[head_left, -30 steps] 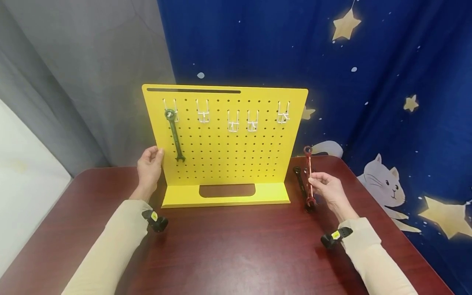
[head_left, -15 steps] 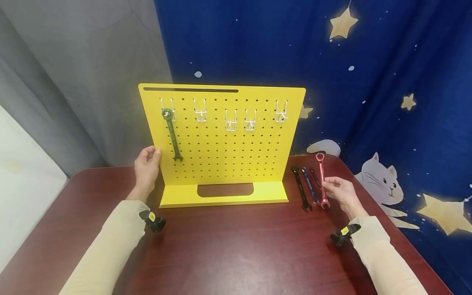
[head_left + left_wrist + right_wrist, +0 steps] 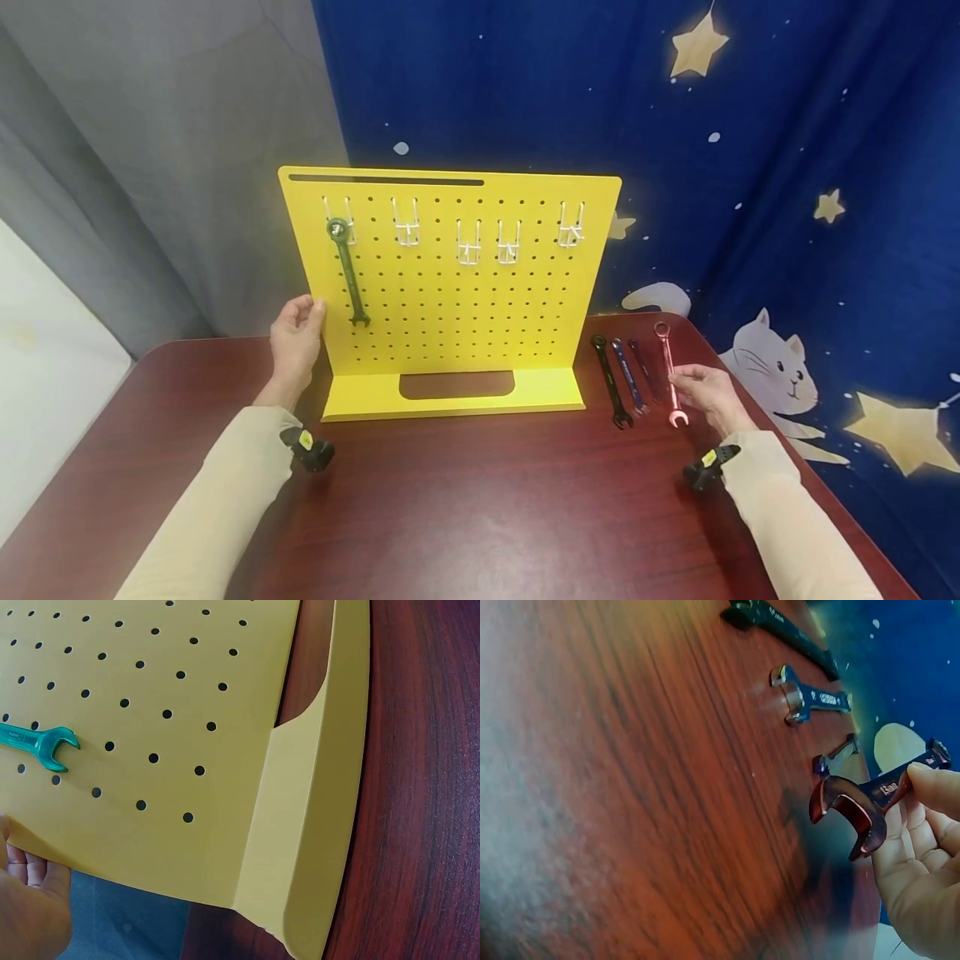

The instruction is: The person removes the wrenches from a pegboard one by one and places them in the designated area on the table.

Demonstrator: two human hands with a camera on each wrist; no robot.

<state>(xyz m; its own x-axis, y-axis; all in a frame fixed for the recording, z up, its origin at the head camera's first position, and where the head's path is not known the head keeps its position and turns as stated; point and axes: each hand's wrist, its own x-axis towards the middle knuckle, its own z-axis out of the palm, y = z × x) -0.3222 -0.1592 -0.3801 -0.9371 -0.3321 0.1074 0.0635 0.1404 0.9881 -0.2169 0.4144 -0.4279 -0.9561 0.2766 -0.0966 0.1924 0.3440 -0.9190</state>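
A yellow pegboard [image 3: 457, 317] stands on the table, and my left hand [image 3: 295, 340] grips its left edge, fingers behind the panel in the left wrist view. Near that hand a green combination wrench [image 3: 349, 275] hangs by its ring end from a white hook. My right hand [image 3: 708, 392] pinches a red combination wrench [image 3: 670, 367] between thumb and fingers, ring end away from me; the right wrist view shows its open end [image 3: 851, 814] above the table. Left of it lie a black wrench [image 3: 612, 383], a blue wrench [image 3: 628, 377] and a smaller dark wrench [image 3: 643, 369].
Several white wire hooks [image 3: 468, 250] sit on the pegboard's upper part. The dark red table [image 3: 480, 500] extends in front of its base. A blue curtain [image 3: 510, 83] and a grey curtain [image 3: 187, 167] hang behind.
My right hand has moved right with the red wrench, away from the pegboard, uncovering the blue and small dark wrenches. The left hand keeps its grip on the pegboard's edge.
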